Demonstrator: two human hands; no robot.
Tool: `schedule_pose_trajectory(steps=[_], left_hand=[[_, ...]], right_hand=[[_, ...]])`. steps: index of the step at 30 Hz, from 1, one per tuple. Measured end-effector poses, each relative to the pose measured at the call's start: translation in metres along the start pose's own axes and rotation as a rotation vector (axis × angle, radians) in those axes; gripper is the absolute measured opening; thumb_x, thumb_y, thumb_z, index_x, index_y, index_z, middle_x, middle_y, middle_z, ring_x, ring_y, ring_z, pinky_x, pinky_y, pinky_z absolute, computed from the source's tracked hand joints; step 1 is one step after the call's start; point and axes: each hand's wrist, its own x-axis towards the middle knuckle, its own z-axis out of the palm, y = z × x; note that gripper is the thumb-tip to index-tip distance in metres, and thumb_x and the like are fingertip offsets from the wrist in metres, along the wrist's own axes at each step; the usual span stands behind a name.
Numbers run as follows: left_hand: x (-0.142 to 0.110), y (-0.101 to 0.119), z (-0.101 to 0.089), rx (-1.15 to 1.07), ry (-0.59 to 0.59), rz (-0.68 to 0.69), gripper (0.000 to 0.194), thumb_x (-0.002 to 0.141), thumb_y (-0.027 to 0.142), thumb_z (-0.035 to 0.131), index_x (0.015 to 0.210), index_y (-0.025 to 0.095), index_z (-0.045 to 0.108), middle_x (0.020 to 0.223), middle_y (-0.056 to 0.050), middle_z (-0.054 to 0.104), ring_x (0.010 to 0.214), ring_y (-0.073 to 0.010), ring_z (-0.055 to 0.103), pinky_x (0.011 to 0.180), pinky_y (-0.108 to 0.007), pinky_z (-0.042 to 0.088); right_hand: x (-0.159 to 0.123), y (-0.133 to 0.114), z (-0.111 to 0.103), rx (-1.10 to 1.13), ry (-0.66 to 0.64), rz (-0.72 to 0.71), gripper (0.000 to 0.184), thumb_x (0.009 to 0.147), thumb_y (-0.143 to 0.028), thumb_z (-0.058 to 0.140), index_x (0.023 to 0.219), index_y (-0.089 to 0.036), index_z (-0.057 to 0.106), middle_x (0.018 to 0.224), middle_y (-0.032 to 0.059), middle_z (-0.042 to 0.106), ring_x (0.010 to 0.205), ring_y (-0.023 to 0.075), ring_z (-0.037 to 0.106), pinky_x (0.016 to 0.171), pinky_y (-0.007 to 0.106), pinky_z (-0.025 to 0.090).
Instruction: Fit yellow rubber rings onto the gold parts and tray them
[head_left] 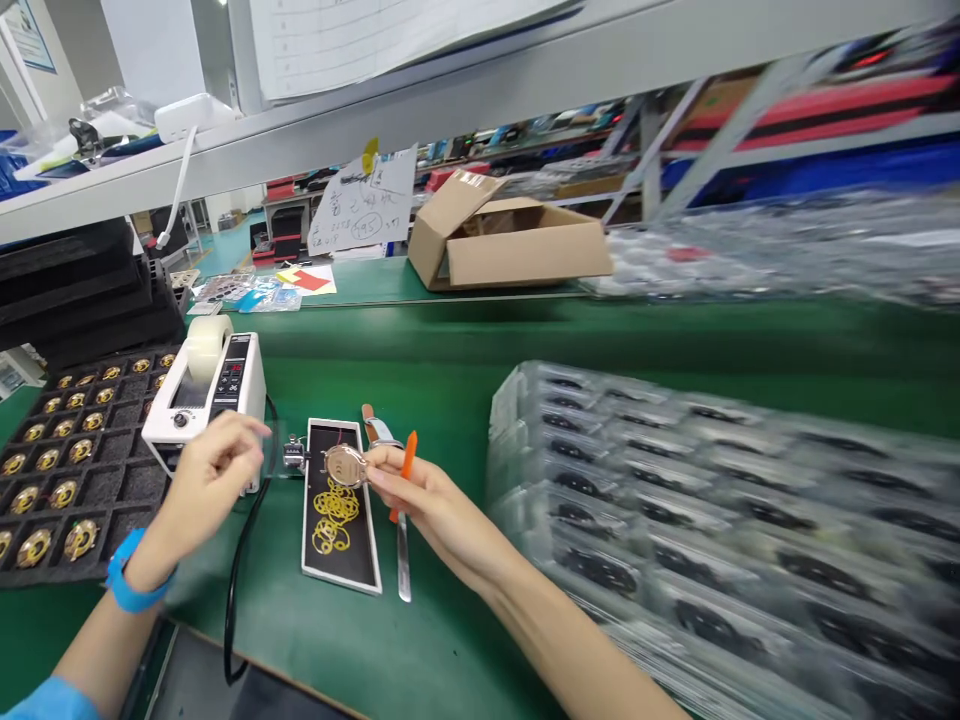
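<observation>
My right hand grips a round rose-gold watch case by its edge, with the flat face carrying small markings turned toward me. An orange pointed stick is also tucked between its fingers. Below it runs a flat metal strip; whether the two are joined I cannot tell. Under the watch case lies a white-rimmed black tray with yellow rings. My left hand is beside the white tape dispenser, fingers curled and thumb drawn in; anything pinched there is hidden.
A black compartment tray at left holds several gold round parts. Stacked clear plastic trays with dark parts fill the right side. A black cable crosses the green bench. Behind stands an open cardboard box; a metal counter sits near the tray.
</observation>
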Motion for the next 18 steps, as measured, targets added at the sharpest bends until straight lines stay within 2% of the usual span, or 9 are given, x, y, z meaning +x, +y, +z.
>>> schedule_pose_trajectory(steps=[3,7,11,18], left_hand=[[0.008,-0.005,0.029,-0.097,-0.168,0.057,0.026,0.086,0.029,0.051,0.063,0.017,0.051,0.075,-0.001,0.048,0.067,-0.0128,0.045,0.060,-0.025,0.035],[0.016,-0.020,0.055,-0.068,-0.248,0.021,0.026,0.087,0.032,0.051,0.066,0.017,0.053,0.073,0.001,0.040,0.069,-0.0128,0.041,0.062,-0.026,0.032],[0.016,-0.030,0.058,-0.075,-0.263,-0.010,0.026,0.088,0.033,0.050,0.068,0.017,0.054,0.075,0.001,0.039,0.070,-0.0131,0.040,0.061,-0.026,0.030],[0.015,-0.033,0.058,-0.090,-0.284,-0.009,0.027,0.088,0.033,0.051,0.066,0.017,0.051,0.073,0.002,0.038,0.066,-0.0122,0.038,0.060,-0.026,0.028]], right_hand=[[0.001,-0.001,0.000,0.105,-0.051,0.033,0.040,0.069,-0.056,0.066,0.070,-0.019,0.050,0.059,-0.0056,0.032,0.053,0.0093,0.023,0.049,0.023,0.019],[0.001,-0.002,0.000,0.163,-0.081,0.058,0.038,0.069,-0.054,0.067,0.071,-0.020,0.050,0.058,-0.0063,0.030,0.054,0.0096,0.020,0.052,0.024,0.016],[-0.001,-0.002,-0.001,0.171,-0.085,0.091,0.035,0.070,-0.051,0.067,0.070,-0.020,0.051,0.060,-0.0055,0.033,0.057,0.0101,0.022,0.055,0.025,0.018],[-0.003,-0.002,-0.001,0.161,-0.095,0.117,0.034,0.070,-0.050,0.068,0.071,-0.020,0.054,0.064,-0.0038,0.043,0.059,0.0110,0.029,0.058,0.026,0.022]])
